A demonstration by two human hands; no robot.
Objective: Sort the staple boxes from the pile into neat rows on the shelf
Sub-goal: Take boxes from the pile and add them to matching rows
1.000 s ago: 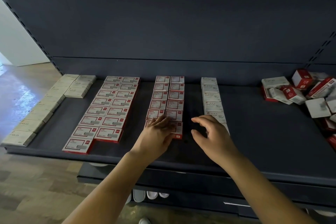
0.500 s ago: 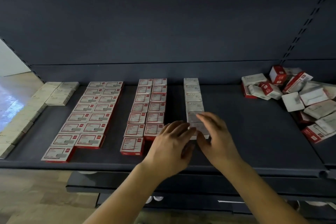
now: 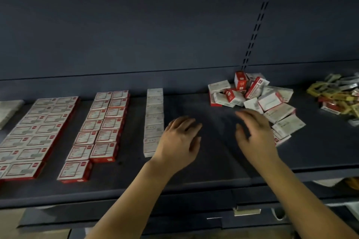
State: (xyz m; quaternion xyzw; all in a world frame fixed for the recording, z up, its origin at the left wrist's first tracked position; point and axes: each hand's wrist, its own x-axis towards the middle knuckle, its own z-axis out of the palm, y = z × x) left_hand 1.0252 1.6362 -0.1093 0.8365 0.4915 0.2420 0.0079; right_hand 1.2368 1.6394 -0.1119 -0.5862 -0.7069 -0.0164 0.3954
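A loose pile of red-and-white staple boxes (image 3: 258, 101) lies at the right on the dark shelf (image 3: 204, 165). Sorted boxes lie flat in rows running front to back: a double row at the far left (image 3: 38, 132), a double row left of centre (image 3: 101, 128), and a single row of white boxes (image 3: 154, 118). My left hand (image 3: 180, 141) hovers just right of the white row, fingers relaxed and empty. My right hand (image 3: 254, 134) is spread and blurred, empty, beside the pile's near left edge.
A heap of yellow and red packets (image 3: 338, 97) sits at the shelf's far right. More pale boxes (image 3: 7, 110) show at the left edge. The shelf's back panel (image 3: 155, 25) rises behind, and a lower shelf (image 3: 194, 217) juts out below the front edge.
Both hands have left the white row and moved right across the shelf; my right hand now reaches the pile's edge. The view has swung right, bringing the packet heap into sight.
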